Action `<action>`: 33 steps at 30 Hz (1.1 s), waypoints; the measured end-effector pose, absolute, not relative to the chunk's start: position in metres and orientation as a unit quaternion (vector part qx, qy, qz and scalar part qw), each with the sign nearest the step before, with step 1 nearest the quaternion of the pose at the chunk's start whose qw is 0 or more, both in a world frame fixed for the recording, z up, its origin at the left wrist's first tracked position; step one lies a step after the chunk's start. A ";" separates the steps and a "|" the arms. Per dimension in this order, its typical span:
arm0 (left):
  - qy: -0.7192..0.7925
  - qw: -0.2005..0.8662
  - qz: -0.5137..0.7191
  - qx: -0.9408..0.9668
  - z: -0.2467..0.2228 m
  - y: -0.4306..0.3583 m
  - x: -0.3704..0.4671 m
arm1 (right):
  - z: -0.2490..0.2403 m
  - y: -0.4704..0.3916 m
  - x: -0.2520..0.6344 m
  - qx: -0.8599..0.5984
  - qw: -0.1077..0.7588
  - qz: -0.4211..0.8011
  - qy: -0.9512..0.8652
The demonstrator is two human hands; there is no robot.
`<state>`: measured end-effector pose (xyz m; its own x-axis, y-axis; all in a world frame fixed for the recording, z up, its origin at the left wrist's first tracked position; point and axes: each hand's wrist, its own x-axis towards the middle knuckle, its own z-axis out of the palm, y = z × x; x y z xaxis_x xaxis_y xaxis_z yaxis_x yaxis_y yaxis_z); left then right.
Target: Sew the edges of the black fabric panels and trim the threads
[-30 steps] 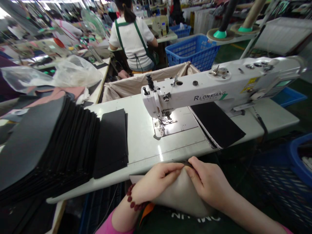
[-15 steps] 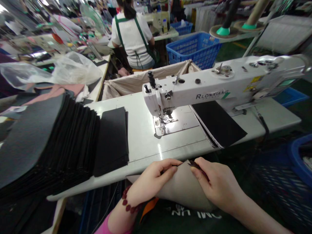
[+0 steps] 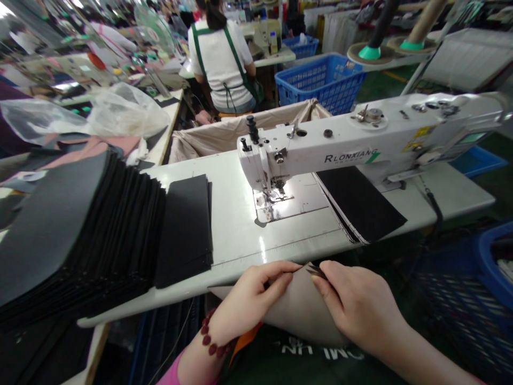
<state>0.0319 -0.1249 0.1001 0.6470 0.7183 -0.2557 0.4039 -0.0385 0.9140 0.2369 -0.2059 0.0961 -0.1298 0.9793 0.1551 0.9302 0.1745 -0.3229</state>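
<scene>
Just in front of the table's edge, a grey-beige piece of material hangs over my lap. My left hand, with a dark red bead bracelet at the wrist, pinches its top edge. My right hand is closed on a small dark pointed tool, whose tips are at the edge of the piece; what kind of tool it is remains partly hidden by my fingers. Beyond my hands stands a white sewing machine, its needle area above a shiny plate.
Left on the table are a tall pile of dark panels and a lower black stack. More black panels lie under the machine arm. Blue baskets stand behind and at right. A person in a green apron sits ahead.
The dark tips in my right hand show more clearly and the edge of the piece has shifted slightly between my fingers. The view has moved a little.
</scene>
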 end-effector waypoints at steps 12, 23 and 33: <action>0.406 0.569 0.152 0.698 0.098 -0.126 0.032 | 0.094 -0.210 0.234 -0.640 0.188 0.141 -0.731; 0.411 0.595 0.143 0.676 0.098 -0.126 0.034 | 0.085 -0.206 0.229 -0.651 0.181 0.204 -0.709; 0.415 0.590 0.152 0.676 0.097 -0.126 0.035 | 0.085 -0.204 0.227 -0.653 0.185 0.201 -0.706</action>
<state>0.0346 -0.1262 0.0974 0.6093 0.7403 -0.2842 0.3819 0.0401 0.9233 0.2269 -0.2042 0.0854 -0.0786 0.9969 -0.0003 0.8479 0.0667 -0.5259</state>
